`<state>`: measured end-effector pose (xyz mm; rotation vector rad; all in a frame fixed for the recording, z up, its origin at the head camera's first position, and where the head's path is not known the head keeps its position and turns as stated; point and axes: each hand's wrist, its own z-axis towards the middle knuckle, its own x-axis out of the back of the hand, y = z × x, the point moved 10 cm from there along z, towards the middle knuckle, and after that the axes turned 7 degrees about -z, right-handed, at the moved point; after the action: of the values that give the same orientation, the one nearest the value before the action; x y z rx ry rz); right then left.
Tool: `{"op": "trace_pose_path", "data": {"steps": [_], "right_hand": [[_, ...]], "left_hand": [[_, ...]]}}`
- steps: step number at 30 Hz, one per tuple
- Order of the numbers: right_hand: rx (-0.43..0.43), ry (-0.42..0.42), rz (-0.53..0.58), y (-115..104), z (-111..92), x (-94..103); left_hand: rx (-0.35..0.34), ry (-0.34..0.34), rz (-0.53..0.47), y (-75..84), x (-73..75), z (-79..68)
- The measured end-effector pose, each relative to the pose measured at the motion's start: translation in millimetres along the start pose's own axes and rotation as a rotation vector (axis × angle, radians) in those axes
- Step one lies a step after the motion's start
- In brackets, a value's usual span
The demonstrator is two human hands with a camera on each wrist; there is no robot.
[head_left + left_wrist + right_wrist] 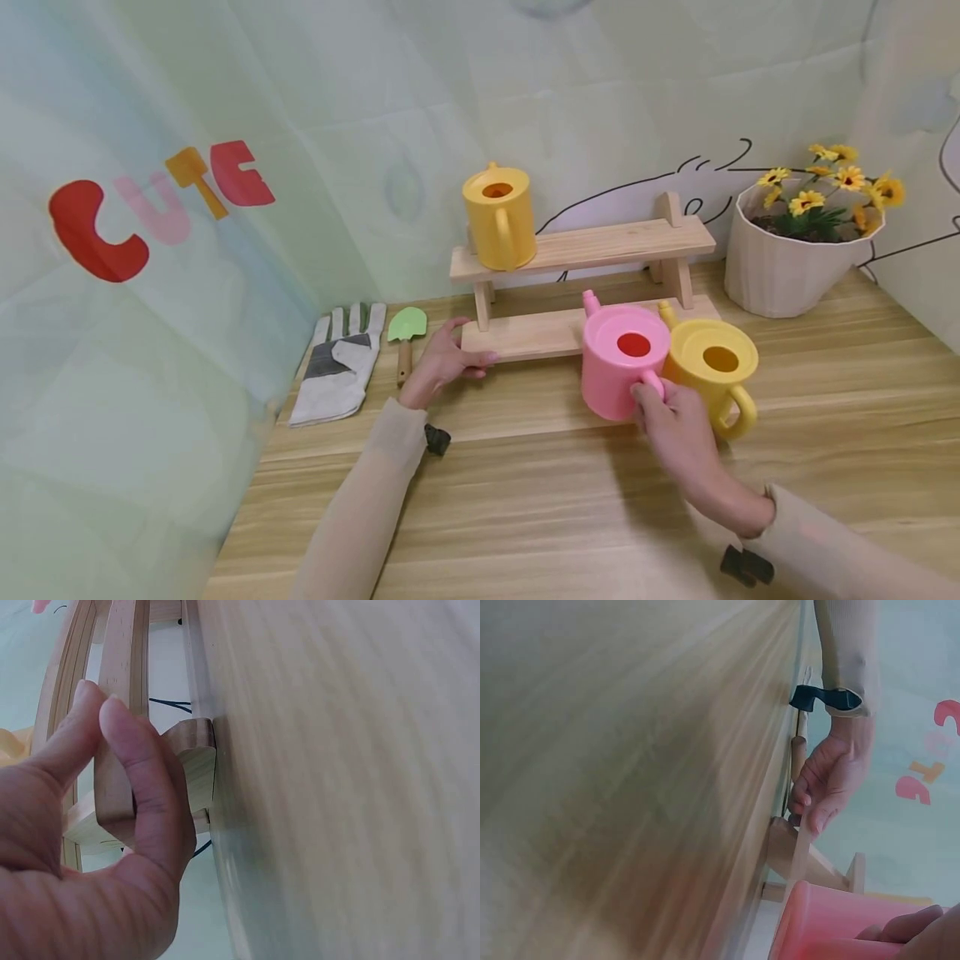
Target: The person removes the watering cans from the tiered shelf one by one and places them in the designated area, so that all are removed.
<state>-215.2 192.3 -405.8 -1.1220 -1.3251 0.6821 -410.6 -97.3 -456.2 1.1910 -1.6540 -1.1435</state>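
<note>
My right hand (678, 433) grips the handle of a pink watering can (618, 367), whose spout points towards the back. The can overlaps the front edge of the lower shelf in the head view, and its side shows above the tabletop in the right wrist view. Just right of it stands a yellow watering can (712, 358), partly hidden by the pink one. With thumb and fingers, my left hand (127, 795) holds the left end of the lower board of a two-step wooden plant stand (525, 333). Another yellow watering can (501, 221) sits on the upper board's left end.
A white-and-grey work glove (337, 367) and a small green trowel (407, 329) with a wooden handle lie left of the stand. At the back right is a white pot (780, 267) with yellow flowers (806, 202). A printed curtain (375, 100) hangs behind the wooden table (525, 517).
</note>
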Motion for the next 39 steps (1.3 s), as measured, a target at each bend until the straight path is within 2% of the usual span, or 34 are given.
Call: {"op": "trace_pose_path", "data": {"steps": [11, 20, 39], "right_hand": [[-0.001, -0.013, -0.003, 11.1, -3.9, -7.4], [-0.062, -0.023, -0.016, 24.2, -3.5, -14.4], [-0.089, -0.037, -0.027, 29.7, -7.0, -18.7]], "left_hand": [[0.0, -0.003, -0.002, 1.0, 0.1, 1.1], [0.006, -0.005, 0.001, 0.1, 0.7, 1.0], [-0.002, -0.006, -0.008, 0.2, -0.3, 0.6]]}}
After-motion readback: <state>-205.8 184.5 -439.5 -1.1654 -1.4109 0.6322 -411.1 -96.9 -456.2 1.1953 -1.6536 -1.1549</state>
